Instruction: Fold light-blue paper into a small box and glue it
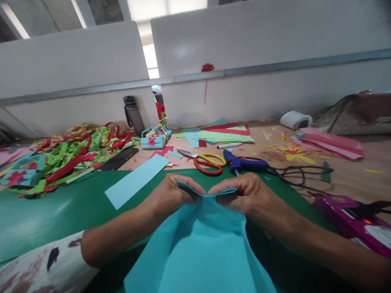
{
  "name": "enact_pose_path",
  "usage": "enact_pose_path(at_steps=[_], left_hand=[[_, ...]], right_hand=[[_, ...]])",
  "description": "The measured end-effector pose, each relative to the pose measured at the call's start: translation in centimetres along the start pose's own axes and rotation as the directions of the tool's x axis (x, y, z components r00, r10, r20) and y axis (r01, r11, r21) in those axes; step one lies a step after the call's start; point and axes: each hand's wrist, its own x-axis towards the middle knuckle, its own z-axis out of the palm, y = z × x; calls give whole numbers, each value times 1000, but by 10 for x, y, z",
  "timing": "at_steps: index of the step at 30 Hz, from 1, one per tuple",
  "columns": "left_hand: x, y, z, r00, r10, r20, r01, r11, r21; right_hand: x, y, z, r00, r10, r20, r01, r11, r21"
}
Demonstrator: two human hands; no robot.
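Observation:
A large turquoise paper sheet [210, 252] hangs toward me, its far edge folded over between my two hands. My left hand [174, 189] pinches that edge on one side, thumb on top. On the other side my right hand [244, 191] grips the same edge, the two thumbs almost meeting in the middle. Just beyond the hands lie scissors [210, 162] with one yellow and one red handle, and a blue glue gun [244, 162]. To the left of my left hand a light blue paper strip [137, 179] rests on the green mat.
The green mat [36, 219] covers the near table. A heap of coloured strips [79, 154], a dark phone [118, 158] and a grey bottle [133, 116] stand left. Paper sheets [226, 135] and a marker [229, 145] lie beyond. A purple power strip [351, 221] and a black cord [301, 173] are right.

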Motion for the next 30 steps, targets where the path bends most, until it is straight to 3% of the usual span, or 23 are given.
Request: enact_pose_path(at_steps=[5,10,20,30], left_hand=[[-1,2,-2,1000,6,25,-6,1000,10],[-4,0,-2,997,15,74,-12,999,-32],[-2,-2,-5,993,44,107,-42,999,-16],[-4,0,-7,992,62,106,-59,998,-29]], right_hand=[[-1,0,-1,998,4,-60,-6,999,-44],[1,3,-3,999,43,-10,-43,999,-27],[0,-18,-12,992,60,107,-17,933,-360],[4,-9,-16,992,-18,122,47,969,-241]])
